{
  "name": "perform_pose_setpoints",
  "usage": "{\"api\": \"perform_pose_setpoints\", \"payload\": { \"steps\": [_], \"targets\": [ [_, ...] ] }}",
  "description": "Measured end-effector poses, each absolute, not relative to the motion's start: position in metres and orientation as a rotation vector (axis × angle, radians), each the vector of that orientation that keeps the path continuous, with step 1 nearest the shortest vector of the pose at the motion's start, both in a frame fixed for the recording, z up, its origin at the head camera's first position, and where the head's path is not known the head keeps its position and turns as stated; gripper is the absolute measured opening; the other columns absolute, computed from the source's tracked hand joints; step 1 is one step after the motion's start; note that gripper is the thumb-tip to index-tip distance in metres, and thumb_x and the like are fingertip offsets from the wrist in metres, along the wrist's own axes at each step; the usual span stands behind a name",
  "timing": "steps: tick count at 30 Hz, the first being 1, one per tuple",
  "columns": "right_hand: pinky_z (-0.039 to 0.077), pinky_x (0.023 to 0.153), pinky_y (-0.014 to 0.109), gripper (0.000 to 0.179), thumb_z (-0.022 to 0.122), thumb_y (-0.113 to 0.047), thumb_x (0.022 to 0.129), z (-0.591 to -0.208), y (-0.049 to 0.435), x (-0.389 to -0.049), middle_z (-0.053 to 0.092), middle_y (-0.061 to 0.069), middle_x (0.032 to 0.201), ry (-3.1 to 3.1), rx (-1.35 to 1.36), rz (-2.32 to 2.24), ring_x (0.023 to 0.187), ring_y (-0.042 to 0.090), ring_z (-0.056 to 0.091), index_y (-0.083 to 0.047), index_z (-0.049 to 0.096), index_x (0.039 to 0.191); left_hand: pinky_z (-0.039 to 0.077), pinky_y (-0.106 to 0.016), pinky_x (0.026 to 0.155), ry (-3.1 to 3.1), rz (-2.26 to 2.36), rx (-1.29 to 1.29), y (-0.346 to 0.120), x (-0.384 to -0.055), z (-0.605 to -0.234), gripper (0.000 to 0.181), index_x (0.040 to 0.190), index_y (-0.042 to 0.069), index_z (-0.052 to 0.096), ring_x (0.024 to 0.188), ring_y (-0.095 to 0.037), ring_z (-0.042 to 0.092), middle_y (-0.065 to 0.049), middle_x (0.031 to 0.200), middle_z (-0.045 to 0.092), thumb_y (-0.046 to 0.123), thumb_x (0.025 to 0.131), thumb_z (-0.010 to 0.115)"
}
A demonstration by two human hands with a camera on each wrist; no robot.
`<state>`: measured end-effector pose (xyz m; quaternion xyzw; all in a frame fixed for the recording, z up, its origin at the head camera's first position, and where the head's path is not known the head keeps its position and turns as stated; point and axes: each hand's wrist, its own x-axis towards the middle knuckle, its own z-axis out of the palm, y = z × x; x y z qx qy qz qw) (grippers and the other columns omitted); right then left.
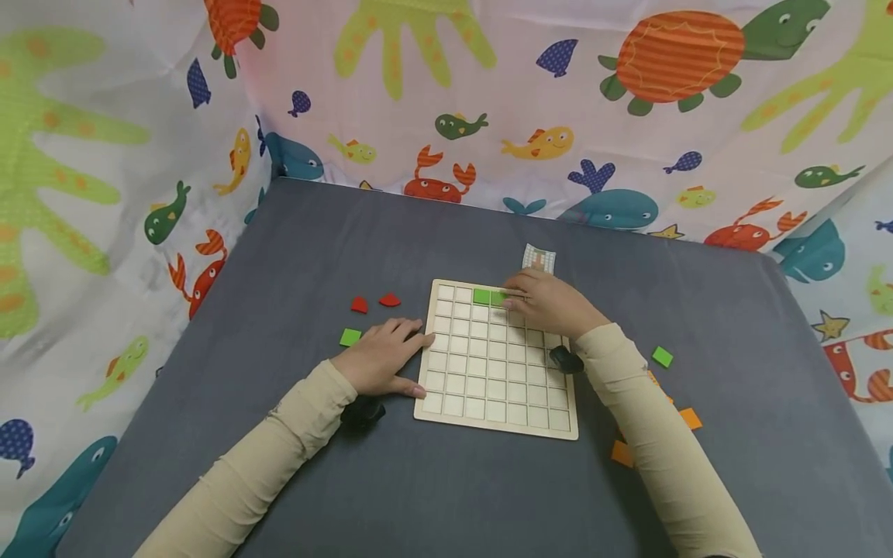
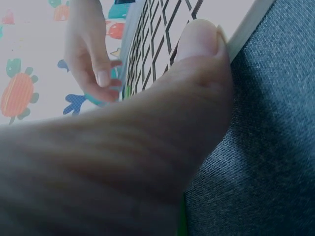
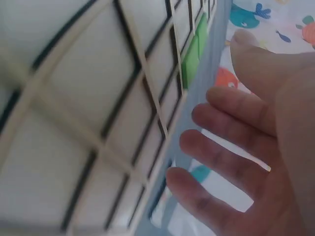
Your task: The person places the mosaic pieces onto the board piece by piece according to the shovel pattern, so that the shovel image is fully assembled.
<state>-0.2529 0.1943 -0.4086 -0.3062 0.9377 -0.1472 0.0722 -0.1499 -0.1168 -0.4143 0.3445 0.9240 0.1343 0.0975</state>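
Note:
A pale wooden grid board (image 1: 476,366) lies flat on the table. In its far row sit two green square tiles (image 1: 481,296), side by side. My left hand (image 1: 384,356) rests at the board's left edge, and its thumb (image 2: 197,44) touches the frame in the left wrist view. Over the board's far right part hovers my right hand (image 1: 551,302), fingertips close to the second green tile. In the right wrist view its fingers (image 3: 216,152) are loosely bent, with nothing seen between them. Just beyond that hand is a small printed grid card (image 1: 540,257), partly covered.
Left of the board lie a green tile (image 1: 350,337) and two red rounded pieces (image 1: 389,300). To the right are another green tile (image 1: 662,356) and several orange pieces (image 1: 691,418), some behind the right sleeve (image 1: 659,442). A sea-animal curtain (image 1: 391,116) borders the grey table (image 1: 446,496).

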Motion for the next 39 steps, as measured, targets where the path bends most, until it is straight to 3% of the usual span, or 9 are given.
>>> {"api": "perform_pose_setpoints", "payload": {
  "steps": [4,11,19,29,39],
  "targets": [
    [0.041,0.101,0.051,0.046,0.053,-0.041,0.098,-0.400,0.214,-0.245,0.051,0.014,0.135,2.830,-0.792,-0.403,0.128,0.033,0.046,-0.009,0.057,0.130,0.037,-0.055,0.103,2.724,0.398,1.027,-0.117,-0.150,-0.415,0.081,0.143,0.008,0.044,0.133,-0.037,0.038,-0.021,0.144,0.040,0.052,0.080,0.071],
    [0.046,0.093,0.052,0.046,0.062,-0.033,0.094,-0.391,0.256,-0.231,0.056,0.015,0.121,2.893,-0.700,-0.352,0.113,0.032,0.054,-0.003,0.056,0.129,0.037,-0.055,0.103,2.722,0.387,1.020,-0.118,-0.151,-0.413,0.080,0.143,0.008,0.044,0.133,-0.038,0.038,-0.021,0.144,0.040,0.051,0.081,0.070],
    [0.042,0.094,0.059,0.071,0.065,-0.052,0.087,-0.387,0.317,-0.211,0.049,0.021,0.127,2.832,-0.500,-0.343,0.116,0.039,0.048,-0.001,0.050,0.135,0.036,-0.055,0.104,2.715,0.383,1.014,-0.117,-0.152,-0.414,0.082,0.144,0.008,0.043,0.134,-0.037,0.037,-0.020,0.145,0.039,0.052,0.081,0.070],
    [0.041,0.093,0.062,0.057,0.069,-0.029,0.089,-0.397,0.363,-0.192,0.051,0.029,0.124,2.852,-0.470,-0.290,0.112,0.044,0.049,0.008,0.051,0.129,0.035,-0.055,0.105,2.705,0.396,0.991,-0.121,-0.147,-0.418,0.082,0.144,0.008,0.042,0.135,-0.037,0.035,-0.021,0.146,0.039,0.053,0.081,0.069],
    [0.040,0.091,0.063,0.050,0.068,-0.024,0.089,-0.401,0.375,-0.181,0.050,0.032,0.121,2.838,-0.420,-0.257,0.109,0.046,0.049,0.009,0.054,0.124,0.033,-0.054,0.108,2.701,0.391,0.991,-0.119,-0.149,-0.416,0.081,0.145,0.009,0.042,0.137,-0.036,0.033,-0.020,0.148,0.037,0.052,0.082,0.069]
  ]
}}
